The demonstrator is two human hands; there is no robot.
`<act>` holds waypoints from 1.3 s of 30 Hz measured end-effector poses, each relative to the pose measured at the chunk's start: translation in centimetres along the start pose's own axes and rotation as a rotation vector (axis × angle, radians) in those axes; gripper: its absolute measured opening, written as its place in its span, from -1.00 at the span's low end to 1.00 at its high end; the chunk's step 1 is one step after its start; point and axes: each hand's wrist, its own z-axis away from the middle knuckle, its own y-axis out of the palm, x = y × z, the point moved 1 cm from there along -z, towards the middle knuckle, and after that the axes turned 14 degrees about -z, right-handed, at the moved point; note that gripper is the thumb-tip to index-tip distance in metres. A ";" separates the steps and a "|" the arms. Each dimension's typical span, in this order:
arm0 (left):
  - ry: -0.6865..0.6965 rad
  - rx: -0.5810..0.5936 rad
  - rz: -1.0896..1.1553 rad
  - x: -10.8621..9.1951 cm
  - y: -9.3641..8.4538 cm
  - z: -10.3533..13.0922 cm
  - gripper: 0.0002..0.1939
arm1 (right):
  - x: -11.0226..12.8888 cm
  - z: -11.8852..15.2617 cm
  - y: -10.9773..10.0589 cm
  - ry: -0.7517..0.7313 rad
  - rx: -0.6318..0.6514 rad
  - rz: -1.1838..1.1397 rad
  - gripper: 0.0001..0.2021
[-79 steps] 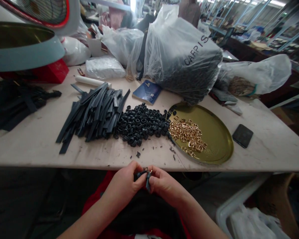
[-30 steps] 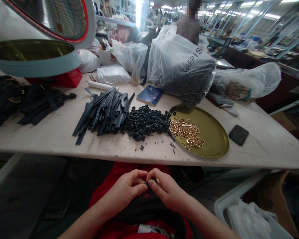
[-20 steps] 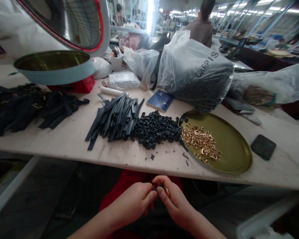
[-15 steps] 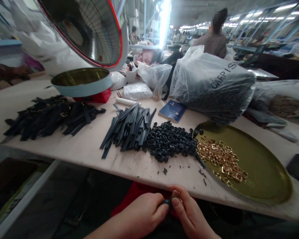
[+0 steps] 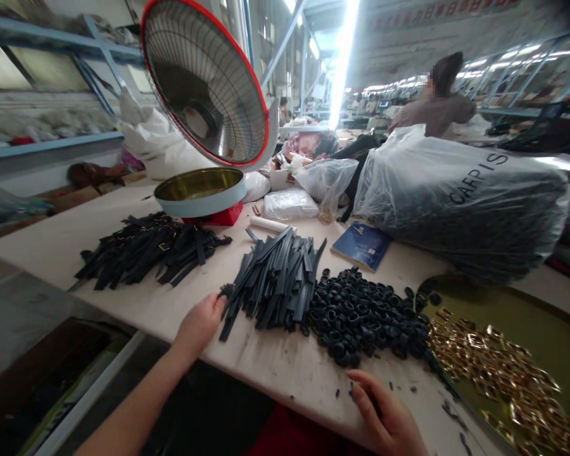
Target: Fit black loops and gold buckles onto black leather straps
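Observation:
My left hand [image 5: 200,329] reaches to the left edge of the pile of flat black strips [image 5: 275,278]. Its fingers are pinched on a small dark piece of strap [image 5: 226,291], mostly covered and blurred. Over the table's front edge, my right hand [image 5: 387,411] is half curled with thumb and forefinger apart, and nothing shows in it. Just beyond it lies a heap of small black loops [image 5: 365,316]. Gold buckles [image 5: 494,361] are spread on an olive-gold tray [image 5: 541,323] to the right. Black straps with gold buckles [image 5: 147,250] are heaped at the left.
Behind the strips stand a blue booklet [image 5: 361,246], a white roll [image 5: 272,226] and a round tin [image 5: 199,201] on a red base. A red-rimmed heater [image 5: 209,88] leans over the tin. A large plastic bag [image 5: 460,202] fills the back right. Another person [image 5: 437,104] is farther off.
My hands have parted from in front of the table edge. The left went forward and left to the strips; the right moved a little right. The view has swung left and up.

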 end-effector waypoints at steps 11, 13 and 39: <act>0.017 -0.120 -0.039 -1.3 3.1 -8.5 -0.64 | -0.5 0.3 1.0 -0.043 -0.078 0.004 -0.77; -0.006 -0.080 -0.017 -2.8 4.1 -9.7 -0.69 | -0.4 0.2 0.9 -0.063 -0.077 0.031 -0.78; 0.234 0.195 0.580 -8.1 -1.3 5.6 -0.65 | 3.4 -4.1 -2.8 -0.034 -0.133 0.403 -0.83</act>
